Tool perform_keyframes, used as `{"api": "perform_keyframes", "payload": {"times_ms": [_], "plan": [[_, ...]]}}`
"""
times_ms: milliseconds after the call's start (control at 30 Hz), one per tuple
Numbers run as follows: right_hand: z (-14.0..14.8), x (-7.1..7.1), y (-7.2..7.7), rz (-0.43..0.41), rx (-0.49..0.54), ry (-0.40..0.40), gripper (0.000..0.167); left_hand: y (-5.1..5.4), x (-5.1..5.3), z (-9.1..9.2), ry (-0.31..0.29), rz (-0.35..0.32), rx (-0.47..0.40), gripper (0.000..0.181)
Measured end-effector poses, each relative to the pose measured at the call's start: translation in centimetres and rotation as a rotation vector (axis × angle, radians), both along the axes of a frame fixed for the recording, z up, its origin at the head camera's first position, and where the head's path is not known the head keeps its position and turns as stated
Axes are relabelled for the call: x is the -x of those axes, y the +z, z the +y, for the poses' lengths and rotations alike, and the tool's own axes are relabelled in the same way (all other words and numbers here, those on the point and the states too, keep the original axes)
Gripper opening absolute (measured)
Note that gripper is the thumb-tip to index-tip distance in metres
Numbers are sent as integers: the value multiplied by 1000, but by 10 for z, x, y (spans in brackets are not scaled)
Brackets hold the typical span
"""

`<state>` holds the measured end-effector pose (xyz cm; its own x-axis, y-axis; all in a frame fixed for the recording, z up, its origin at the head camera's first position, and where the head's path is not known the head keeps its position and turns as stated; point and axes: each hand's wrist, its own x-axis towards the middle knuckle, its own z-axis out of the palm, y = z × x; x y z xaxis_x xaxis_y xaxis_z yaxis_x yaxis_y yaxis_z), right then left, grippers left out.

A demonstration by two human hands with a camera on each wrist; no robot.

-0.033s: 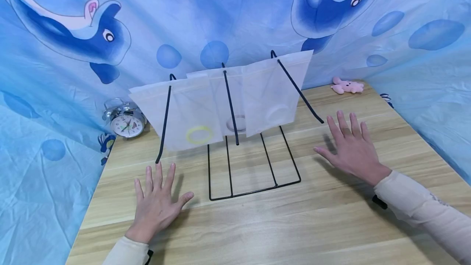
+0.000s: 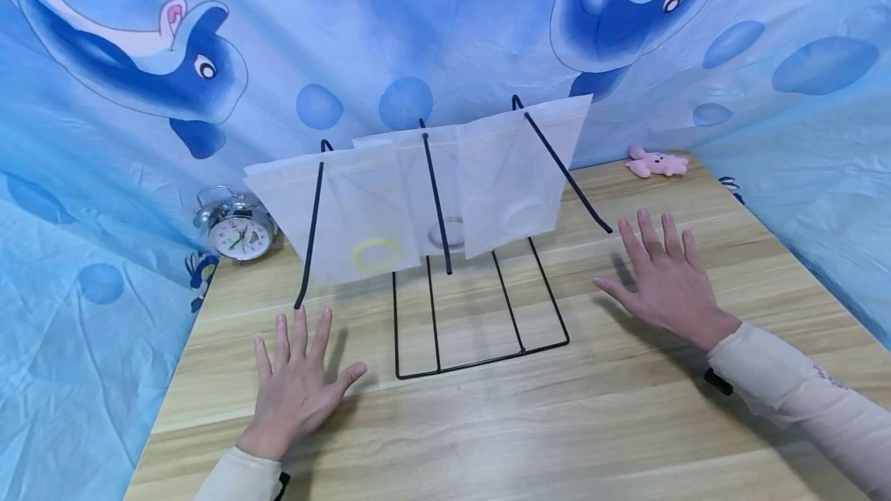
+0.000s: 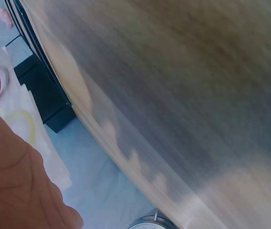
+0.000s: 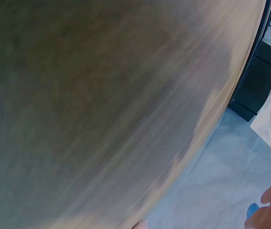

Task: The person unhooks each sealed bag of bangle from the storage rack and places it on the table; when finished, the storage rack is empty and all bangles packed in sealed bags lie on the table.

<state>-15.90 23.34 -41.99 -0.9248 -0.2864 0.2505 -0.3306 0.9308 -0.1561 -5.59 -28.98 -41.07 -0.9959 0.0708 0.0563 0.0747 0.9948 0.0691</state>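
Both hands are spread and hold nothing. My left hand (image 2: 298,389) hovers palm down over the table's left side, fingertips near the lower end of a black prong. Over on the right, my right hand (image 2: 671,284) lies apart from the rack, its fingers straight. Between them stands a black wire rack (image 2: 480,362) with three prongs. Frosted zip bags hang from it: the left bag (image 2: 348,207) shows a yellow ring (image 2: 357,257), the middle bag (image 2: 448,180) a greyish ring, the right bag (image 2: 497,176) a whitish ring. The left bag partly covers the middle one.
A silver twin-bell alarm clock (image 2: 240,238) stands at the table's back left. At the back right lies a small pink plush toy (image 2: 657,163). Blue dolphin-print cloth (image 2: 473,29) hangs behind the wood-grain table (image 2: 529,439) and along its sides.
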Motion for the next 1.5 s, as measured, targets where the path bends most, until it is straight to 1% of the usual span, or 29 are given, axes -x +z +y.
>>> {"api": "perform_keyframes", "payload": {"times_ms": [333, 467, 567, 667, 733, 800, 867, 967, 1033, 1100, 1133, 1200, 1267, 1433, 1500], "plan": [[1, -3, -1, -41, 0, -2, 96, -2, -4, 0, 6, -23, -10, 96], [1, -3, -2, -39, -1, 0, 96, -2, -5, 1, 7, -29, -14, 96], [0, -4, -3, -37, 0, 3, 96, -2, -4, 4, 1, -37, -58, 99], [0, -6, -5, -42, 0, 10, 95, 0, -2, 9, 22, -85, -154, 100], [1, -7, -6, -51, 2, 12, 95, 1, 0, 13, 41, -118, -209, 96], [1, -8, -8, -54, 2, 15, 95, 2, 3, 17, 66, -140, -258, 86], [2, -8, -8, -55, -1, 13, 95, 4, 8, 22, 76, -153, -308, 74], [2, -6, -7, -57, -4, 11, 95, 6, 18, 29, 85, -197, -428, 60], [2, -4, -5, -56, -6, 12, 95, 8, 26, 34, 91, -258, -501, 60], [1, -2, -3, -53, -4, 18, 94, 9, 33, 38, 97, -315, -545, 63], [0, -1, -2, -48, -6, 23, 94, 9, 37, 39, 97, -336, -553, 64], [0, 1, 1, -36, -8, 30, 94, 9, 43, 42, 96, -361, -554, 64], [-1, 3, 5, -27, -11, 37, 93, 8, 48, 45, 96, -369, -566, 62], [-4, 9, 17, -26, -12, 47, 90, 7, 56, 53, 120, -411, -675, 61], [-6, 11, 24, -28, 25, 65, 88, 5, 58, 57, 130, -426, -719, 62]]}}
